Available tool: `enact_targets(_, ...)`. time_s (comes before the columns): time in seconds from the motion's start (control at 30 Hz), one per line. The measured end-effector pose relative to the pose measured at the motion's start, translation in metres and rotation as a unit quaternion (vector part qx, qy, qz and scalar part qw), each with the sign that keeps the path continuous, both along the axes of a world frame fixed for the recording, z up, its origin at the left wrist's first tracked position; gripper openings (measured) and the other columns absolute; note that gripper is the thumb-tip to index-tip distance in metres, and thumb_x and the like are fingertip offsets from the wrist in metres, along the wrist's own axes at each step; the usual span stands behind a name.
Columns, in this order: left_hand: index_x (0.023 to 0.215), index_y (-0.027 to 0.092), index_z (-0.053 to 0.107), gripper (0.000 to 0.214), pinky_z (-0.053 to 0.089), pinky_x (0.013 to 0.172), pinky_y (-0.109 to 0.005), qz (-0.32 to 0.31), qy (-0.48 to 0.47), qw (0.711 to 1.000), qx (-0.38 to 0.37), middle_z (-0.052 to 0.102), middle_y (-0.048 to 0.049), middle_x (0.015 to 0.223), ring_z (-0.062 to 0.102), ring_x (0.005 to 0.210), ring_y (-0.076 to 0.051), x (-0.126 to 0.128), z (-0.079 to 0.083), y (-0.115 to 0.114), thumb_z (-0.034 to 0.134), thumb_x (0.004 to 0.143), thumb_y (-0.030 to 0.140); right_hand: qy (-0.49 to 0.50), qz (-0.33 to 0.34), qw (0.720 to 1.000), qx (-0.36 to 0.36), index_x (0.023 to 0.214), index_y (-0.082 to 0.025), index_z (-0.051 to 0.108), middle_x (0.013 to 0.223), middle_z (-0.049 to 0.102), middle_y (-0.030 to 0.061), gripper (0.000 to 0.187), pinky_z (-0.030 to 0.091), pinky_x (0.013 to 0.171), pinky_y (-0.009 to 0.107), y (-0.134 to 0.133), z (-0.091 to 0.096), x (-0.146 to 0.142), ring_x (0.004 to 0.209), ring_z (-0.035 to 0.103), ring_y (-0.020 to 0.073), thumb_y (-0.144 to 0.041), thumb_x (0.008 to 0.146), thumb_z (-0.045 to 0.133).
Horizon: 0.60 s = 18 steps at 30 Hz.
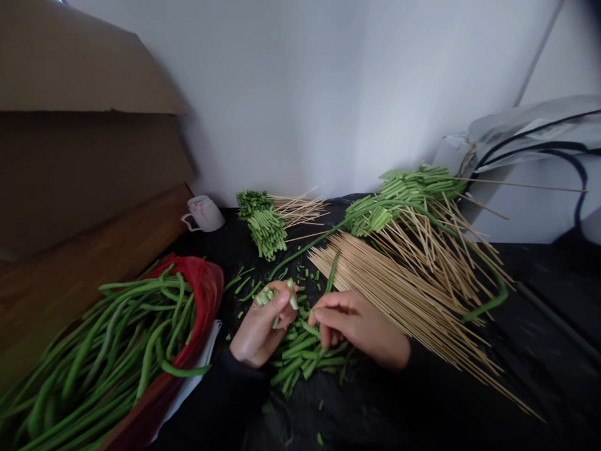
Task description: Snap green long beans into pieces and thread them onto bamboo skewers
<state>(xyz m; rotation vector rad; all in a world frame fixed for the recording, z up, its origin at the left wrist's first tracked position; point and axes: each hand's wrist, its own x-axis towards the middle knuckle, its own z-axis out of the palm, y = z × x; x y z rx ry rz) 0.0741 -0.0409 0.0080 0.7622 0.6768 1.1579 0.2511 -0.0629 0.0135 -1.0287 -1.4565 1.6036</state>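
Note:
My left hand (259,326) is closed round a small bunch of cut green bean pieces (268,294), their ends sticking up above the fingers. My right hand (357,326) hovers beside it over a loose pile of cut bean pieces (300,357), with fingers pinched together on one bean piece. A fan of bare bamboo skewers (399,294) lies just right of my right hand. Both hands rest on a black-covered table (539,351).
Long whole green beans (107,351) spill from a red plastic bag (206,282) at the left. Skewered bean bundles lie at the back centre (265,225) and back right (404,194). A white cup (204,213) lies tipped near brown cardboard (84,163). A white bag (530,169) sits far right.

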Motion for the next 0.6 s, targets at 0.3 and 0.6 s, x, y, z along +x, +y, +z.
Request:
enact_targets(0.3, 0.084, 0.010, 0.062, 0.012, 0.034, 0.037, -0.011, -0.005, -0.160, 0.978, -0.132, 0.053, -0.0005, 0.070, 0.041, 0.048, -0.004, -0.025, 0.016, 0.019, 0.052, 0.088, 0.016, -0.465, -0.251, 0.744, 0.409, 0.103, -0.016, 0.067, 0.079, 0.068, 0.0073, 0.026, 0.038, 0.061, 0.031, 0.023, -0.017, 0.037, 0.070, 0.058, 0.0202, -0.011, 0.085, 0.049)
enact_targets(0.6, 0.095, 0.009, 0.063, 0.015, 0.033, 0.038, -0.011, 0.000, -0.144, 0.983, -0.116, 0.049, 0.0022, 0.066, 0.042, 0.048, -0.004, -0.026, 0.014, 0.021, 0.050, 0.087, 0.013, -0.535, -0.042, 0.661, 0.525, 0.107, -0.015, 0.063, 0.114, 0.063, 0.0131, 0.023, 0.044, 0.079, 0.035, 0.025, -0.035, 0.019, 0.103, 0.054, 0.0255, -0.008, 0.088, 0.053)
